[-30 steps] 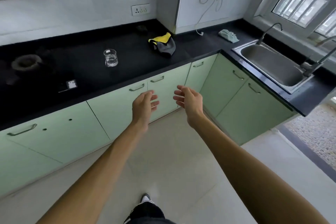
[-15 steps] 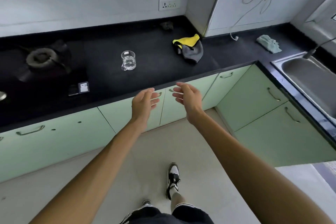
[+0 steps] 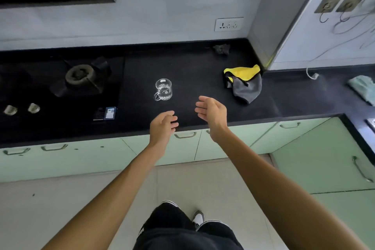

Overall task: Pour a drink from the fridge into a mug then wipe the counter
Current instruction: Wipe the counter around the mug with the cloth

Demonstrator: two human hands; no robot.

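Both my left hand (image 3: pixel 162 126) and right hand (image 3: pixel 213 112), fingers relaxed and holding nothing, hover over the black stone counter (image 3: pixel 192 79) near the clear glass handled mug (image 3: pixel 164 89), which a careless reach could topple.

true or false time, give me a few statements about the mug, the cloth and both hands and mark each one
1. The glass mug stands upright on the black counter. True.
2. The left hand grips the mug's handle. False: it holds nothing and is apart from the mug.
3. The yellow and grey cloth lies on the counter to the right of the mug. True.
4. The right hand holds a bottle. False: it is empty, fingers relaxed.
5. The stove burner sits left of the mug. True.
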